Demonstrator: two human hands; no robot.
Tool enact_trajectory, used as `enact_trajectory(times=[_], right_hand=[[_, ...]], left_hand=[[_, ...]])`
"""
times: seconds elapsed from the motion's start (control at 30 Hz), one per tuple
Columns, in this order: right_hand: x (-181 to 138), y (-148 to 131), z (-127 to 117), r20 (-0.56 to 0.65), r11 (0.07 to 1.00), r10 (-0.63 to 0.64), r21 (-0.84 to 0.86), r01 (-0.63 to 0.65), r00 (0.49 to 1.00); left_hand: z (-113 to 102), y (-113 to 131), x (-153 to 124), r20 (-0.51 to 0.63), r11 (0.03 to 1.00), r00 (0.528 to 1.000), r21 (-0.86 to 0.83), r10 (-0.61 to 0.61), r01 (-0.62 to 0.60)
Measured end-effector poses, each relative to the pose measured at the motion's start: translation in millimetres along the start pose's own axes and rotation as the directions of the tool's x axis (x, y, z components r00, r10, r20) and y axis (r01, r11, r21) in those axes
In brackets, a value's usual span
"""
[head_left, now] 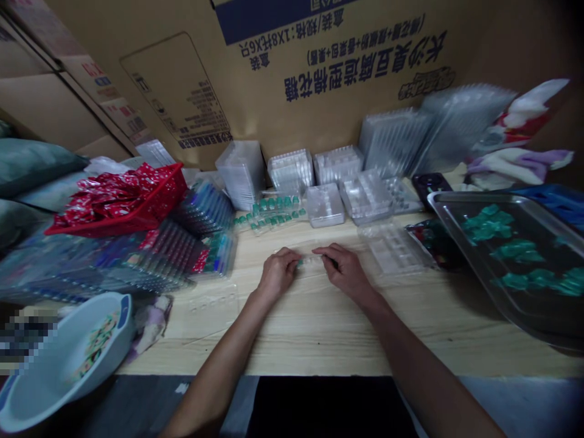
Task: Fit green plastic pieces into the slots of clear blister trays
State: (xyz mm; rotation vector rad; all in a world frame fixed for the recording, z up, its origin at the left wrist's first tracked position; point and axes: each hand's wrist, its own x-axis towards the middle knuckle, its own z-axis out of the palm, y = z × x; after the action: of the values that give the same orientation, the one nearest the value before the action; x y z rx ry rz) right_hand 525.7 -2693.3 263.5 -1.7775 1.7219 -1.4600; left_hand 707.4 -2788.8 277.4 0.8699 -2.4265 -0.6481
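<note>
My left hand (277,273) and my right hand (344,271) sit close together over the pale wood-grain table (314,340). Between their fingertips is a clear plastic blister tray (308,260), pinched from both sides, with a small green piece (300,262) at its left end. A dark tip shows by my right fingers, too small to name. Just beyond my hands lies a clear tray strip (274,216) holding rows of green pieces. Another clear blister tray (392,249) lies to the right of my right hand.
Stacks of clear plastic trays (337,170) stand against a printed cardboard box (347,67). A metal-rimmed glass tray (506,261) of green pieces sits at right. A red basket (123,204) and a pale blue basin (64,365) are at left.
</note>
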Motion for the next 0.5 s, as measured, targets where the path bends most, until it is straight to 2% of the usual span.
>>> enact_trajectory(times=[0.17,0.3,0.4,0.5], right_hand=[[0,4,4,0.035,1.0,0.002,-0.019,-0.001,0.999],[0,10,8,-0.005,0.999,0.043,-0.019,-0.043,0.999],[1,18,13,-0.039,0.992,0.127,0.001,-0.127,0.991],[2,25,16,-0.06,0.964,0.264,0.036,-0.262,0.963]], left_hand=[[4,-11,1,0.045,0.998,0.997,0.039,0.055,-0.056],[8,-10,1,0.089,0.98,0.985,0.119,0.151,-0.161],[10,-2,3,0.126,0.953,0.969,0.192,0.215,-0.236],[10,2,5,0.109,0.965,0.974,0.153,0.2,-0.215]])
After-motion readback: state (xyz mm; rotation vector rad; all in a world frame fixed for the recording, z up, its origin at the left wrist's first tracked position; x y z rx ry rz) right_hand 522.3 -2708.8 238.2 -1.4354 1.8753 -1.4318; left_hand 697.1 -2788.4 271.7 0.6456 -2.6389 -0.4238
